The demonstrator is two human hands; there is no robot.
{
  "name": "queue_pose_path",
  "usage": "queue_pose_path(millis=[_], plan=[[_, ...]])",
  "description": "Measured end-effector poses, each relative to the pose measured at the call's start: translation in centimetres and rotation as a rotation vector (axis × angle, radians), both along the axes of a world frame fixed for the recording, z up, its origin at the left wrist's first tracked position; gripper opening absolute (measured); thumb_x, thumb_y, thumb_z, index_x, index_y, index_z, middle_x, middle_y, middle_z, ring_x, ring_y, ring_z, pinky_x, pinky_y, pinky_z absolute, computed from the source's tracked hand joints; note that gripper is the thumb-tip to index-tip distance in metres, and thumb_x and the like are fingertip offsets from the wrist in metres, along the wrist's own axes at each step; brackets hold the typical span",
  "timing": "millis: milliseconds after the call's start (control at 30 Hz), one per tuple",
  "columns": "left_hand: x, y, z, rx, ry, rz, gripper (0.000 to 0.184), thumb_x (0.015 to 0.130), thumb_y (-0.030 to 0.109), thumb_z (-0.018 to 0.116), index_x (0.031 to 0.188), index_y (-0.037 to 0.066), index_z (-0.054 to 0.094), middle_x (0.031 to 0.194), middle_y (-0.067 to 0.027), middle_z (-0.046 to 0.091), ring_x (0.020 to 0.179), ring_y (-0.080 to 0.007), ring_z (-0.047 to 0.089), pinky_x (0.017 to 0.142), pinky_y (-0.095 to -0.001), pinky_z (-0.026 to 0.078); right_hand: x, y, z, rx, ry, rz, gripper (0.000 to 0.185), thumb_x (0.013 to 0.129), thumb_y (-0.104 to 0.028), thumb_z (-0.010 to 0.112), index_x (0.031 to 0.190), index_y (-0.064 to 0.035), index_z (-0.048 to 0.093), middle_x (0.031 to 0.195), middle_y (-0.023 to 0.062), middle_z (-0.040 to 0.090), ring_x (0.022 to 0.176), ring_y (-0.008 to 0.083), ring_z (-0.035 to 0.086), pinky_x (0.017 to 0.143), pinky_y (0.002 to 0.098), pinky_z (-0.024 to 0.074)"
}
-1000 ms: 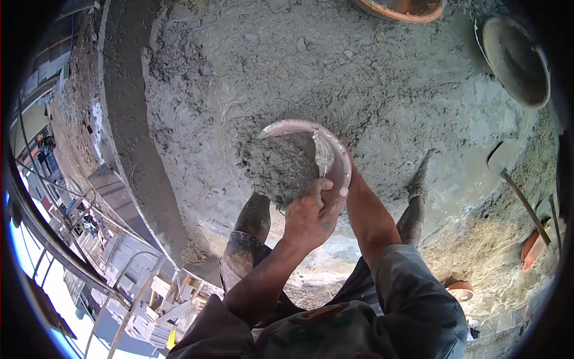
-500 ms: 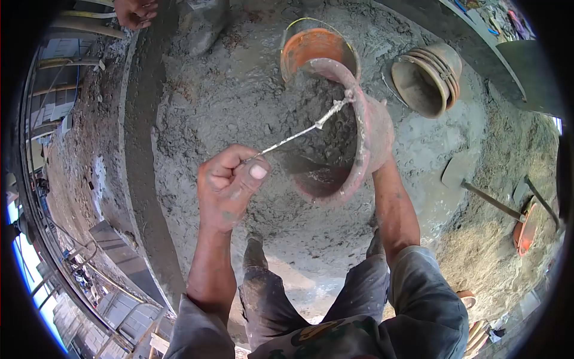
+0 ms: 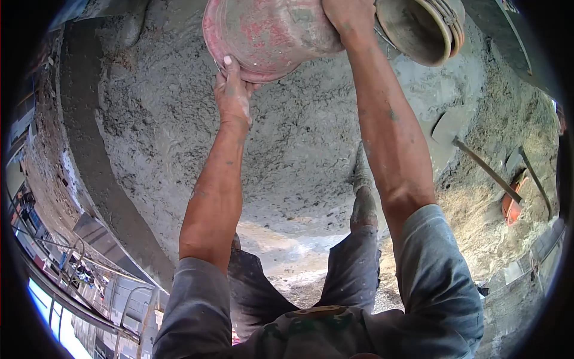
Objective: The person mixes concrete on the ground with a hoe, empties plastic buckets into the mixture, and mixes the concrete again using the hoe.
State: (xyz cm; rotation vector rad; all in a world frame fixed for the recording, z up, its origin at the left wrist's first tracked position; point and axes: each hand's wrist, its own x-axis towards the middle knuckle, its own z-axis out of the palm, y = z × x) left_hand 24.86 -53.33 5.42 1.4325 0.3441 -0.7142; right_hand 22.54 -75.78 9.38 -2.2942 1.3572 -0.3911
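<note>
A pinkish-red bucket (image 3: 269, 36), smeared with grey, is held out in front of me at the top of the head view. It is tipped on its side with its mouth away to the left, so its inside is hidden. My left hand (image 3: 233, 99) grips the rim, thumb on the outer wall. At the base end, my right hand (image 3: 350, 21) holds the bucket's bottom, its fingers partly hidden. Wet grey concrete (image 3: 257, 137) spreads over the ground below.
A stack of dirty buckets (image 3: 418, 30) lies on its side at the upper right. Further right are a shovel (image 3: 484, 167) and an orange container (image 3: 512, 206) by a sandy heap (image 3: 472, 230). A long raised edge (image 3: 89, 131) runs down the left.
My left hand has let go of the rope handle and taken the rim. The bucket has moved forward and tipped away, turning its outer side to me. Both arms are now stretched out.
</note>
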Motion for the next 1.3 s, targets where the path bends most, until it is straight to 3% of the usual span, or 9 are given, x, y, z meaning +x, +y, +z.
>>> queue_pose_path(millis=[133, 267, 433, 667, 767, 867, 900, 1100, 1300], plan=[[-7.5, -1.1, 5.0, 0.028, 0.096, -0.212, 0.046, 0.091, 0.051, 0.057, 0.103, 0.006, 0.053, 0.071, 0.0013, 0.057, 0.06, -0.0065, 0.051, 0.052, -0.0229, 0.042, -12.3, -1.6, 5.0, 0.448, -0.307, -0.179, 0.077, 0.091, -0.06, 0.046, 0.136, 0.0023, 0.044, 0.128, 0.0182, 0.055, 0.113, 0.0241, 0.056, 0.096, 0.0338, 0.0426], [-19.9, -1.3, 0.2, -0.076, 0.225, -0.402, 0.044, 0.09, 0.044, 0.062, 0.1, 0.001, 0.06, 0.085, -0.0027, 0.063, 0.078, -0.0079, 0.057, 0.069, -0.0256, 0.049, -25.9, -2.3, 0.4, 0.909, -0.483, -0.372, 0.081, 0.09, -0.063, 0.047, 0.134, 0.0053, 0.045, 0.13, 0.0207, 0.053, 0.117, 0.0275, 0.052, 0.099, 0.0351, 0.04], [-29.4, -3.4, -6.2, -0.139, 0.432, -0.294, 0.041, 0.09, 0.044, 0.062, 0.096, 0.004, 0.06, 0.076, -0.0009, 0.06, 0.062, -0.0079, 0.053, 0.054, -0.0258, 0.046, -33.0, -4.5, -4.9, 0.66, -0.149, -0.392, 0.082, 0.09, -0.061, 0.048, 0.134, 0.0073, 0.044, 0.131, 0.0221, 0.052, 0.118, 0.0291, 0.051, 0.1, 0.0345, 0.0391], [-26.4, -8.8, -15.8, -0.136, 0.411, -0.504, 0.045, 0.093, 0.052, 0.053, 0.088, 0.007, 0.054, 0.064, -0.0008, 0.054, 0.054, -0.0093, 0.047, 0.06, -0.0282, 0.043, -30.2, -8.3, -13.7, 0.443, 0.073, -0.262, 0.095, 0.08, -0.071, 0.049, 0.14, 0.0015, 0.037, 0.135, 0.0281, 0.046, 0.125, 0.0377, 0.046, 0.104, 0.0428, 0.0361], [-23.7, -1.4, -17.2, 0.002, 0.587, -0.428, 0.049, 0.093, 0.055, 0.05, 0.093, 0.006, 0.053, 0.07, -0.0011, 0.055, 0.056, -0.0092, 0.046, 0.067, -0.0299, 0.046, -27.5, -3.3, -16.5, 0.469, 0.212, -0.239, 0.101, 0.07, -0.081, 0.051, 0.145, -0.0164, 0.034, 0.137, 0.0284, 0.042, 0.127, 0.0472, 0.039, 0.105, 0.0511, 0.0319], [-24.0, 8.7, -19.3, 0.033, 0.687, -0.164, 0.069, 0.092, 0.059, 0.048, 0.128, 0.0, 0.045, 0.116, -0.0106, 0.059, 0.098, -0.0179, 0.059, 0.084, -0.0343, 0.049, -21.2, 7.7, -13.2, 0.478, 0.483, -0.206, 0.097, 0.066, -0.083, 0.055, 0.14, -0.0217, 0.041, 0.133, 0.0222, 0.039, 0.129, 0.0416, 0.034, 0.1, 0.0613, 0.027], [-22.9, 12.2, -17.1, 0.101, 0.662, -0.106, 0.075, 0.093, 0.057, 0.046, 0.139, 0.0, 0.035, 0.135, -0.0126, 0.049, 0.119, -0.0244, 0.053, 0.094, -0.0365, 0.047, -20.8, 11.4, -13.4, 0.57, 0.44, -0.186, 0.097, 0.066, -0.083, 0.055, 0.139, -0.0206, 0.042, 0.131, 0.0223, 0.04, 0.128, 0.0416, 0.034, 0.1, 0.061, 0.0265], [-20.8, 31.9, -12.1, 0.352, 0.594, -0.008, 0.068, 0.089, 0.061, 0.051, 0.13, 0.007, 0.045, 0.117, -0.0069, 0.058, 0.098, -0.0164, 0.06, 0.077, -0.028, 0.05, -18.9, 25.5, -10.0, 0.914, 0.448, -0.092, 0.094, 0.069, -0.082, 0.052, 0.14, -0.0216, 0.036, 0.132, 0.0218, 0.035, 0.128, 0.0406, 0.031, 0.099, 0.0624, 0.0256], [-23.9, 24.9, 5.8, 0.454, 0.544, -0.071, 0.059, 0.091, 0.052, 0.056, 0.129, 0.009, 0.044, 0.106, -0.0057, 0.061, 0.08, -0.0125, 0.06, 0.06, -0.0243, 0.047, -25.1, 23.4, -4.6, 1.039, 0.319, -0.099, 0.089, 0.073, -0.079, 0.051, 0.137, -0.0179, 0.043, 0.125, 0.0232, 0.045, 0.122, 0.0424, 0.042, 0.1, 0.0577, 0.0306]])
